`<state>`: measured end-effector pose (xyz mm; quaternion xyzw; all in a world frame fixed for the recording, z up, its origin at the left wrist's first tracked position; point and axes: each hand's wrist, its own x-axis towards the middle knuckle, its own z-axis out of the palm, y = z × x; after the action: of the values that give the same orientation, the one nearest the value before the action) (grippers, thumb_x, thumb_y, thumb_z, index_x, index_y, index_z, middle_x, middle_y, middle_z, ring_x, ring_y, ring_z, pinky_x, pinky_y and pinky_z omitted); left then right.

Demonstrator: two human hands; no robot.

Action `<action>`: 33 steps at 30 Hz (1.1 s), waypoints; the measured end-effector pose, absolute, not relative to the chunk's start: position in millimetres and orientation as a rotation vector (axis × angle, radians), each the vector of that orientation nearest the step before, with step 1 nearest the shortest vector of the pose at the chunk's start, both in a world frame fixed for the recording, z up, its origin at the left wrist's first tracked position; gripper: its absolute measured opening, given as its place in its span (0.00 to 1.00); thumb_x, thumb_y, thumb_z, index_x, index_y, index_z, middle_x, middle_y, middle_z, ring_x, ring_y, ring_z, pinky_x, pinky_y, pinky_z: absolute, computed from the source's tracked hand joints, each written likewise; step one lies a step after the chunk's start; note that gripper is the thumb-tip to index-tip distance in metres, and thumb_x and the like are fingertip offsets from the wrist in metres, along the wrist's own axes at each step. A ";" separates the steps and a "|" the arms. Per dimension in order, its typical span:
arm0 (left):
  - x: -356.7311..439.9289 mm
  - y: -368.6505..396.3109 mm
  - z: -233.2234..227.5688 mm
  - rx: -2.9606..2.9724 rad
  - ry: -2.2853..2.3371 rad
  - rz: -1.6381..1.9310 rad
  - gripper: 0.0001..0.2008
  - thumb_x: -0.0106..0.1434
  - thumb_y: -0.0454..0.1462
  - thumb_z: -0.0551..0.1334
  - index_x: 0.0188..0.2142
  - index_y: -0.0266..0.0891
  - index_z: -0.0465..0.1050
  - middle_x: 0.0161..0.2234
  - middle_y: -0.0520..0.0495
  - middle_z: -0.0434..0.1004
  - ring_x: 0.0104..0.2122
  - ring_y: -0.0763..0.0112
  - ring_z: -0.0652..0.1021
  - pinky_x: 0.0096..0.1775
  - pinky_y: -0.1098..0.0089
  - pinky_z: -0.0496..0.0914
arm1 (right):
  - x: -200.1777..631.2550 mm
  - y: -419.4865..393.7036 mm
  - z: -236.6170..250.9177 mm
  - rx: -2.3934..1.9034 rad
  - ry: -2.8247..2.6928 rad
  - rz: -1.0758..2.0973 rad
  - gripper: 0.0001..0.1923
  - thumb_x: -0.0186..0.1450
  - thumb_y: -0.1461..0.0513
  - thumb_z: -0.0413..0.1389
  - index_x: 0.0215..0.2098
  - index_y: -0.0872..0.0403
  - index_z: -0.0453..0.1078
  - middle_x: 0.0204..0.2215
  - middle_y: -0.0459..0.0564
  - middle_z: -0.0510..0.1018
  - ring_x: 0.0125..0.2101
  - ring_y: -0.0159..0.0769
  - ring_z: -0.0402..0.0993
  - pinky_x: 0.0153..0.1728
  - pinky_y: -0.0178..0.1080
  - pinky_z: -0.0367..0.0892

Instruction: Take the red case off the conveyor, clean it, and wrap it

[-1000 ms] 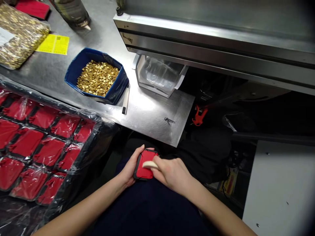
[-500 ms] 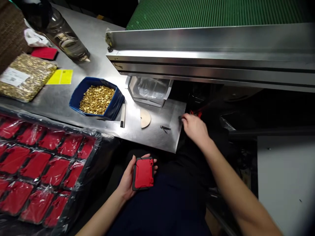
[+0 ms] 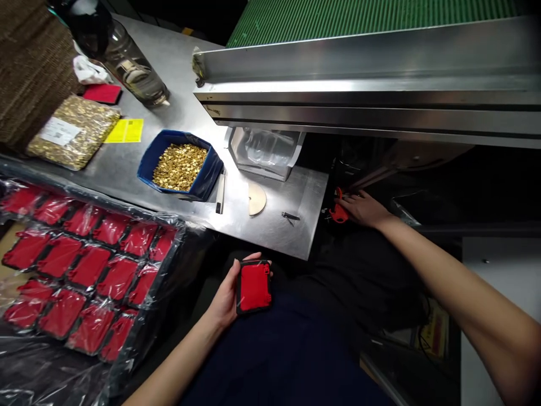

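Left hand [image 3: 230,296] grips a red-and-black case [image 3: 253,286] over the lap while right hand [image 3: 363,207] reaches loosely curled onto an orange tool [image 3: 338,211], which it likely needs to grasp firmly.

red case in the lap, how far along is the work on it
Done: nothing on the red case shows as finished from here. In hand: the left hand holds it over the lap, while the right hand reaches past the table edge to a red tool. Left: many wrapped red cases in the tray, and a blue bin full of brass bits.
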<state>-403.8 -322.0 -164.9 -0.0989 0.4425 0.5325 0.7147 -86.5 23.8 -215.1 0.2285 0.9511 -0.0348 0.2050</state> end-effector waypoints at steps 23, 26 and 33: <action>-421.8 -351.6 -165.6 0.709 1.454 0.887 0.40 0.58 0.50 0.72 0.64 0.45 0.60 0.56 0.40 0.76 0.53 0.51 0.79 0.58 0.54 0.70 | -197.7 -167.9 -59.2 0.540 2.099 -0.833 0.26 0.67 0.42 0.54 0.29 0.54 0.77 0.25 0.54 0.83 0.27 0.47 0.82 0.24 0.39 0.56; -407.9 -343.2 -151.7 0.844 1.659 0.780 0.42 0.58 0.48 0.72 0.68 0.46 0.58 0.57 0.40 0.76 0.53 0.50 0.79 0.59 0.51 0.70 | -198.2 -168.3 -40.4 0.497 2.088 -0.881 0.26 0.66 0.42 0.56 0.26 0.53 0.75 0.22 0.52 0.81 0.24 0.44 0.79 0.23 0.38 0.53; -402.9 -331.1 -127.4 0.943 1.425 0.748 0.55 0.52 0.40 0.78 0.74 0.55 0.51 0.64 0.42 0.72 0.64 0.44 0.72 0.67 0.49 0.61 | -203.6 -126.3 -0.9 0.607 2.155 -0.845 0.22 0.64 0.47 0.58 0.21 0.51 0.72 0.16 0.49 0.74 0.16 0.35 0.66 0.22 0.39 0.50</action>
<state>-402.9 -331.1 -127.4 0.4060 0.6138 0.3220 0.5956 -203.6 -126.3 -0.9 0.2360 0.8383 -0.3285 0.3656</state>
